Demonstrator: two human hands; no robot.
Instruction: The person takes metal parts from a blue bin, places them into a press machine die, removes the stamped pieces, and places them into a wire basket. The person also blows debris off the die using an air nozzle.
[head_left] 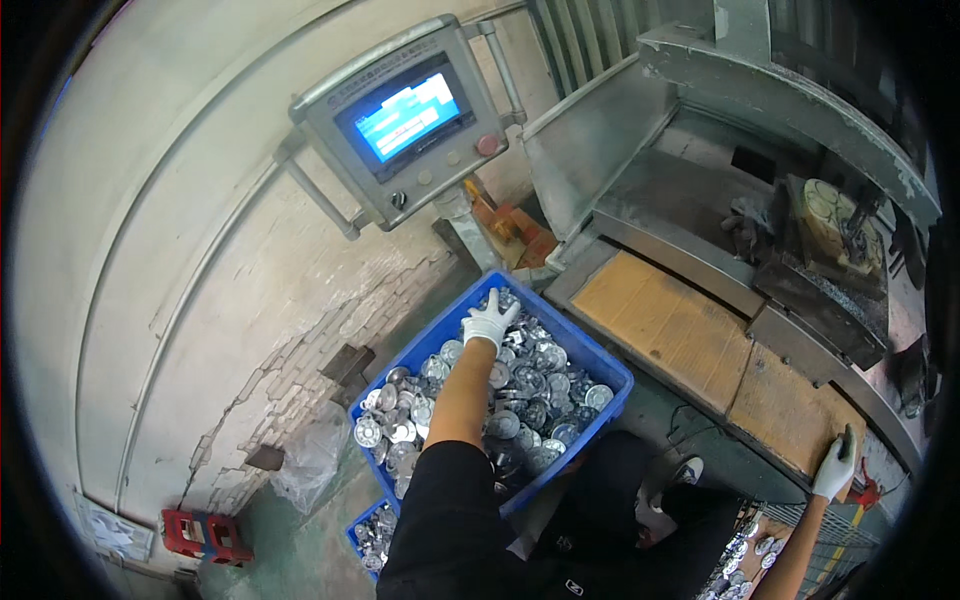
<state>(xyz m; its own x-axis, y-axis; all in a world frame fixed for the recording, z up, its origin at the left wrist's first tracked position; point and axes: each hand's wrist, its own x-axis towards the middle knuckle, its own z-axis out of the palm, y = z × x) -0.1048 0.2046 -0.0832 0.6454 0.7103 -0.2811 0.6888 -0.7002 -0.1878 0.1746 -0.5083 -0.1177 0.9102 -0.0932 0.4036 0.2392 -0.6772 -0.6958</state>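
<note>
My left hand (489,322), in a white glove, reaches into the far end of a blue plastic bin (608,402). Its fingers are spread over a heap of shiny round metal castings (532,380), and I make out no part held in it. Far to the right, my right hand (836,468), gloved in white with darkened fingertips, lies with its fingers stretched out at the end of a cardboard-covered machine ledge (665,325). Nothing shows in that hand.
A control panel (400,120) with a lit screen stands beyond the bin. The machine's dark fixture (830,270) sits at the upper right. A smaller blue bin (352,537) and a wire basket (745,560) hold more castings. A red toolbox (205,537) lies left.
</note>
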